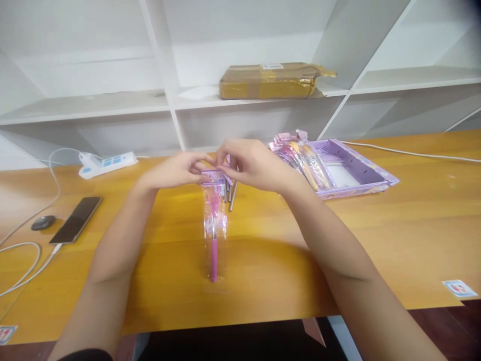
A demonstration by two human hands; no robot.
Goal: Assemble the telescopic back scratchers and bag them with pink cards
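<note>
A clear plastic packet (208, 205) with a pink printed top hangs or lies upright in front of me. Inside it is a pink-handled stick (214, 258) with a metal shaft and a pink head whose kind I cannot make out. My left hand (180, 169) pinches the packet's top from the left. Beside it, my right hand (246, 163) has thumb and fingers closed at the top's right corner; the two hands' fingertips meet. Several metal rods (233, 196) show behind the packet, partly hidden by my right hand.
A purple tray (379, 175) at the right carries several packets (304, 160). On the left are a power strip (108, 164), a phone (76, 219), a small black case (43, 222) and white cables. A taped cardboard box (268, 82) sits on the shelf (124, 103) behind.
</note>
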